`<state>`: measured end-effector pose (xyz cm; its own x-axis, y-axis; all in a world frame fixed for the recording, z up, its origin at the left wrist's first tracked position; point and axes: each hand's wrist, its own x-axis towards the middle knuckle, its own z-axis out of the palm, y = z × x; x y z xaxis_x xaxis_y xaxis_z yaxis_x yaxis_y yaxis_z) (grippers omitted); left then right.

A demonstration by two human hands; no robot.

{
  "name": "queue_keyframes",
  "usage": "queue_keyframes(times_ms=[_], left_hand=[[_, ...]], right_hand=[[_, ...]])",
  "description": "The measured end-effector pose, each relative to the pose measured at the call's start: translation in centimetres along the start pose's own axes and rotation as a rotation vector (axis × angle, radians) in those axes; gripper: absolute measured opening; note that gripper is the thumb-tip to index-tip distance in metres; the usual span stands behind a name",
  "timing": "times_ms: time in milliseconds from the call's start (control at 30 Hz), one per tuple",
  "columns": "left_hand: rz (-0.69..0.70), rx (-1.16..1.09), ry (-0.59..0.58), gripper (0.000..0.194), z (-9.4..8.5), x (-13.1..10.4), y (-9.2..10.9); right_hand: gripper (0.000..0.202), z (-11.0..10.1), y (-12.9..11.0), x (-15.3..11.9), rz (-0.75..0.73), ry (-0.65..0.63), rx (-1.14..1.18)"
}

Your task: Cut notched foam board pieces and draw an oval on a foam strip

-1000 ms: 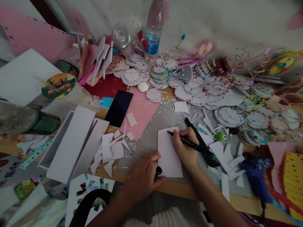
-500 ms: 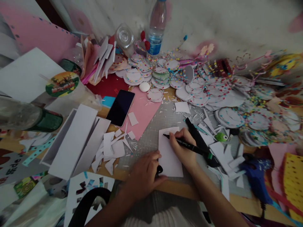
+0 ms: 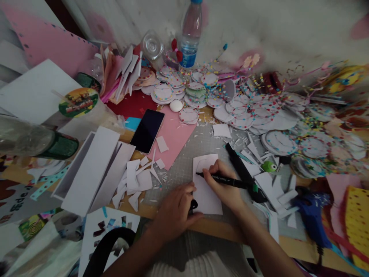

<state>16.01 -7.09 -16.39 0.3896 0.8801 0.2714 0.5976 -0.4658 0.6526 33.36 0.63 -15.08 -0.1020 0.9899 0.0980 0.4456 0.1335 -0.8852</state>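
A black marker pen [image 3: 227, 181] is gripped in my right hand [image 3: 226, 184], its tip touching a small white card [image 3: 207, 202] near its left edge. A thin curved line runs across the upper part of the card. My left hand [image 3: 175, 206] rests at the card's lower left edge, fingers curled. Between its thumb and fingers shows a black rounded piece [image 3: 193, 204], mostly hidden by the hand, so I cannot tell what it is. The card lies on a grey cutting mat [image 3: 181, 169].
A phone [image 3: 148, 130] lies on pink paper [image 3: 178, 142]. White paper scraps [image 3: 138, 179] and a white box [image 3: 86, 173] are on the left. A blue glue gun [image 3: 313, 215] lies right. Behind stand decorated paper discs [image 3: 245, 111] and a water bottle [image 3: 190, 38].
My right hand has moved the marker tip down and slightly left on the card, and a curved line now shows above it. My left hand stays almost in place.
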Motion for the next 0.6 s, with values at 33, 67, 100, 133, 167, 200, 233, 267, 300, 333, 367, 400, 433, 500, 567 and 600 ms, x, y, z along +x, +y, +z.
queue_keyframes(times_ms=[33, 67, 100, 133, 167, 200, 233, 267, 300, 333, 367, 400, 433, 500, 567, 600], left_hand=[[0.004, 0.002, 0.001, 0.031, 0.0, 0.0, 0.0], [0.005, 0.003, 0.002, 0.032, 0.0, 0.0, 0.0], [0.001, 0.001, 0.001, 0.033, 0.0, 0.0, 0.0], [-0.005, -0.002, -0.002, 0.033, 0.1, -0.1, 0.0], [-0.011, -0.004, -0.003, 0.033, 0.1, -0.1, 0.0], [-0.014, -0.008, -0.004, 0.032, 0.1, -0.1, 0.0], [-0.014, -0.01, -0.003, 0.032, 0.1, -0.1, 0.0], [-0.013, -0.01, -0.002, 0.031, 0.1, -0.1, 0.0], [-0.009, -0.009, 0.0, 0.031, 0.1, -0.1, 0.0], [-0.006, -0.005, 0.002, 0.031, 0.0, -0.1, 0.0], [-0.004, -0.001, 0.003, 0.031, 0.0, -0.1, 0.0], [0.0, 0.004, 0.004, 0.031, 0.0, -0.1, 0.0], [0.003, 0.01, 0.007, 0.031, 0.0, 0.0, 0.0], [0.003, 0.017, 0.008, 0.031, 0.0, 0.0, 0.0], [-0.003, 0.018, 0.002, 0.033, 0.0, 0.0, 0.0], [-0.006, 0.019, -0.001, 0.033, 0.0, 0.0, 0.0]], right_hand=[[0.028, -0.1, 0.0, -0.1, 0.002, -0.015, 0.003], [0.028, -0.1, 0.0, -0.3, 0.003, -0.027, 0.005], [0.028, -0.2, -0.1, -0.4, 0.005, -0.038, 0.008], [0.028, -0.3, -0.1, -0.5, 0.007, -0.048, 0.009], [0.028, -0.4, -0.1, -0.6, 0.009, -0.057, 0.011], [0.028, -0.5, -0.1, -0.7, 0.012, -0.062, 0.014], [0.028, -0.7, -0.1, -0.8, 0.014, -0.06, 0.018], [0.028, -0.8, -0.1, -0.8, 0.018, -0.048, 0.023], [0.028, -0.9, -0.1, -0.8, 0.023, -0.022, 0.028], [0.028, -1.0, 0.0, -0.8, 0.029, 0.016, 0.032], [0.028, -1.1, 0.0, -0.6, 0.038, 0.063, 0.035], [0.028, -1.2, 0.0, -0.4, 0.046, 0.11, 0.036], [0.028, -1.2, 0.0, -0.1, 0.053, 0.152, 0.037], [0.028, -1.0, 0.0, 0.5, 0.059, 0.203, 0.037], [0.028, -0.6, 0.1, 1.1, 0.055, 0.214, 0.042], [0.028, -0.4, 0.1, 1.4, 0.051, 0.21, 0.045]])
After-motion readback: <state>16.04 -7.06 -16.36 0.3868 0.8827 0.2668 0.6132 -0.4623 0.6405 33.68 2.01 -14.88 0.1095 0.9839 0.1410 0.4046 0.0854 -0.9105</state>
